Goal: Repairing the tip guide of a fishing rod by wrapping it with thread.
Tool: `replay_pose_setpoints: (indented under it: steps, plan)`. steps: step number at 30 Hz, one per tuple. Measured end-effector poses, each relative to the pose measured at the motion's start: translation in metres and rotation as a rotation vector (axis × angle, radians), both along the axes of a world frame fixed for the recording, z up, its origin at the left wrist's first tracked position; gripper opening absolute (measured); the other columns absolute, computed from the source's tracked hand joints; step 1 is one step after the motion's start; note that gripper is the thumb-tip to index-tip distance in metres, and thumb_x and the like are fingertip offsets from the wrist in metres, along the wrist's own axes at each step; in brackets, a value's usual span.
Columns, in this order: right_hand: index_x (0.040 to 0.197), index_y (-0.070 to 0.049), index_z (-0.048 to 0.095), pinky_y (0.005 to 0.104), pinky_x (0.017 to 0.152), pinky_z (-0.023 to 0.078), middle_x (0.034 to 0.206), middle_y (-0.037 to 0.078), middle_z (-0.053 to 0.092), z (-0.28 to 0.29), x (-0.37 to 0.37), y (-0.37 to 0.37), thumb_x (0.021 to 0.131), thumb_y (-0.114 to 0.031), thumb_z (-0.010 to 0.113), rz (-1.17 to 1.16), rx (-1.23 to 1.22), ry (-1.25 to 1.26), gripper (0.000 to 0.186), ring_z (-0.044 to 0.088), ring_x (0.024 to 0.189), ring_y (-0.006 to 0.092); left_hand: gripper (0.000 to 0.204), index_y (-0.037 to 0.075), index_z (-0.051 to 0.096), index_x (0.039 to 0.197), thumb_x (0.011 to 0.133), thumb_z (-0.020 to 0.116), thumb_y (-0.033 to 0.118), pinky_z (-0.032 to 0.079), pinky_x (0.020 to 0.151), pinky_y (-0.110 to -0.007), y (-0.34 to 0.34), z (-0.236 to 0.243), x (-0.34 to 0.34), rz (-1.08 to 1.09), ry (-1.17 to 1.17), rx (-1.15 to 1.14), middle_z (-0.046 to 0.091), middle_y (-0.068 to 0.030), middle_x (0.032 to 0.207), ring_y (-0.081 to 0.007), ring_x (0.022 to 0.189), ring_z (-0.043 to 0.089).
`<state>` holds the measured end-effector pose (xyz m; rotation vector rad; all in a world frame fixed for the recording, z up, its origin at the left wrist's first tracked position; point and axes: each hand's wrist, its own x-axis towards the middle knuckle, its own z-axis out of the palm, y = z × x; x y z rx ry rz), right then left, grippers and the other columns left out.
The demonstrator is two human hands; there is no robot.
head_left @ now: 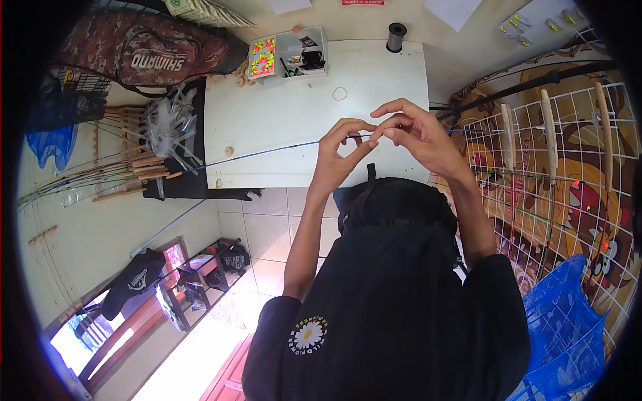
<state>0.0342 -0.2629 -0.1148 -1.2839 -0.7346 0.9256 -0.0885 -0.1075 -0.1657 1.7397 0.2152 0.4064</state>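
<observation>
A thin blue rod (267, 152), likely a fishing rod, runs across the white table from the left towards the wire grid on the right. My left hand (341, 150) is closed on it, thumb and forefinger pinching from below. Beside it, my right hand (421, 140) brings thumb and fingertips together at the same stretch of rod, its upper finger raised and curved. The two hands meet at the fingertips. Whether something tiny, such as a thread, is pinched there is too small to tell. A small loop (340, 93) lies on the table beyond my left hand.
A white box (287, 77) of colourful floats and a dark spool (396, 38) stand at the table's (281, 120) far side. Several wooden-handled rods (144, 164) are bunched at left. A white wire grid (528, 113) rises at right, above blue netting (562, 327).
</observation>
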Motion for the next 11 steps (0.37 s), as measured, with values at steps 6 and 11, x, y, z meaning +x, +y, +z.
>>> replay_pose_setpoints:
  steps: [6,11]
  plan:
    - [0.123,-0.005,0.039,0.0243,0.071,0.039,0.097,0.009,0.065,-0.007,-0.003,0.001,0.092,0.005,0.042,0.005,0.044,0.066,0.032,0.042,0.073,0.009,0.024,0.005,0.066,0.098,0.079,0.076,0.013,0.037,0.067,-0.027,0.0,0.0,0.0,-0.047,0.072,-0.028,0.064,-0.0022,0.096,-0.0115,0.076,0.056]
    - [0.123,-0.008,0.037,0.025,0.071,0.039,0.11,0.012,0.06,-0.015,-0.004,0.002,0.092,0.002,0.045,-0.005,0.03,0.057,0.033,0.044,0.075,0.0095,0.023,0.005,0.066,0.099,0.08,0.076,0.014,0.041,0.075,-0.03,0.001,0.008,0.0,-0.066,0.101,-0.042,0.063,-0.0045,0.098,-0.0139,0.08,0.057]
